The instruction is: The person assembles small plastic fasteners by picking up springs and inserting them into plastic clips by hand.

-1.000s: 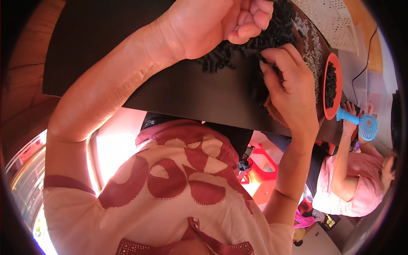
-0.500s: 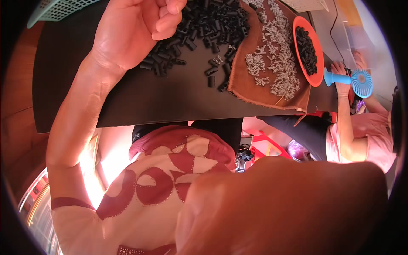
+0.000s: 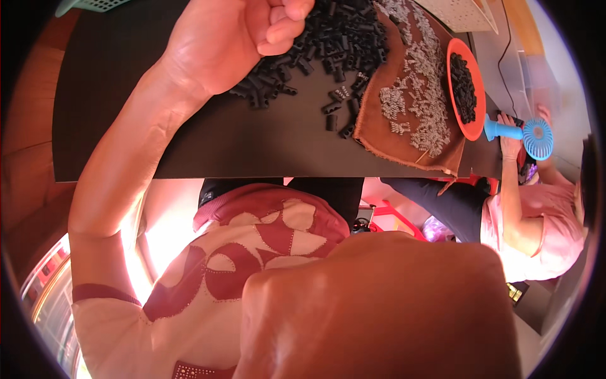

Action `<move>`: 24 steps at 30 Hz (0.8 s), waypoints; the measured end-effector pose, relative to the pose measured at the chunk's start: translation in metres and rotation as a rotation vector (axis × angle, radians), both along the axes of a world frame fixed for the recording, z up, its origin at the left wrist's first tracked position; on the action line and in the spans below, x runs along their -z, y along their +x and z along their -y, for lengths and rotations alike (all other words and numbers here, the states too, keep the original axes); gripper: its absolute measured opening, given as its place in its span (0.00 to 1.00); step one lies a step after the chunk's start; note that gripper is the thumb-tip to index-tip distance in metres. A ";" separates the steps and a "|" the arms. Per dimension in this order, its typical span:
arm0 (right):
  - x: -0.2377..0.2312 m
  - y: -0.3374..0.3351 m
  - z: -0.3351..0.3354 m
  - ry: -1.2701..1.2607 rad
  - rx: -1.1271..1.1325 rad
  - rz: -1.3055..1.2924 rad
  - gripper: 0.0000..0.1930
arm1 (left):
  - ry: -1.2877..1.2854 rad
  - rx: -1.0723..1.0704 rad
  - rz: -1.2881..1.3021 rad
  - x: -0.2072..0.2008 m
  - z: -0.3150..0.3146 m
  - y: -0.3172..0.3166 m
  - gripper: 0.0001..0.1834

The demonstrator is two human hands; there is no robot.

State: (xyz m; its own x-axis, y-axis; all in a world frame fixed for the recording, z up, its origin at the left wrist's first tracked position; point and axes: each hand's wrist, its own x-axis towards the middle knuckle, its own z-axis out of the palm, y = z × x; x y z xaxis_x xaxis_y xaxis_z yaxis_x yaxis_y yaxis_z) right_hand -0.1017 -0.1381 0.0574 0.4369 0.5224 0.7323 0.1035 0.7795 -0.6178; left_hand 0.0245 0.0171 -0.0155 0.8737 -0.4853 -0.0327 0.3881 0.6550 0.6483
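My left hand (image 3: 227, 47) is raised over the table at the top edge, palm toward me, its visible fingers curled in. The upper part is cut off, so anything in the fingertips is hidden. Beyond it lies a heap of short black tube-like plastic pieces (image 3: 344, 38). To their right, many small metal springs (image 3: 420, 82) are spread on a brown cloth (image 3: 379, 126). My right hand (image 3: 385, 303) looms very close and blurred at the bottom, back side showing; its fingers are out of sight.
An orange-red dish (image 3: 478, 120) with black pieces stands beside the cloth. A perforated white basket (image 3: 464, 16) and a green basket (image 3: 95, 5) are at the back. On the right are a blue hand fan (image 3: 536, 136) and another person's hand (image 3: 509, 142). The dark table (image 3: 252, 155) ends before me.
The table and things on it have shifted slightly right and down in view. My left hand appears further right, its fingers still curled. My right hand has moved left.
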 end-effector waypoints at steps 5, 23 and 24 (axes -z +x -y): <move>0.019 -0.009 -0.027 0.031 -0.100 -0.085 0.05 | -0.041 0.093 -0.034 -0.001 0.014 0.003 0.17; 0.038 0.067 0.100 -1.454 0.952 0.465 0.03 | -0.058 0.089 -0.035 0.001 0.009 0.005 0.15; 0.040 0.070 0.099 -1.453 0.951 0.463 0.03 | -0.049 0.096 -0.036 0.004 0.008 0.006 0.15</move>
State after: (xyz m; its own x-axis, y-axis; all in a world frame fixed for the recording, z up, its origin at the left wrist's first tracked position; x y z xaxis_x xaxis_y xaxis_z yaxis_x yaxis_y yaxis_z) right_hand -0.0312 -0.2368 0.0175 0.8540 0.5104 0.1007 0.4916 -0.7284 -0.4773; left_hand 0.0304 0.0092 -0.0199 0.8216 -0.5689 -0.0372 0.4733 0.6443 0.6007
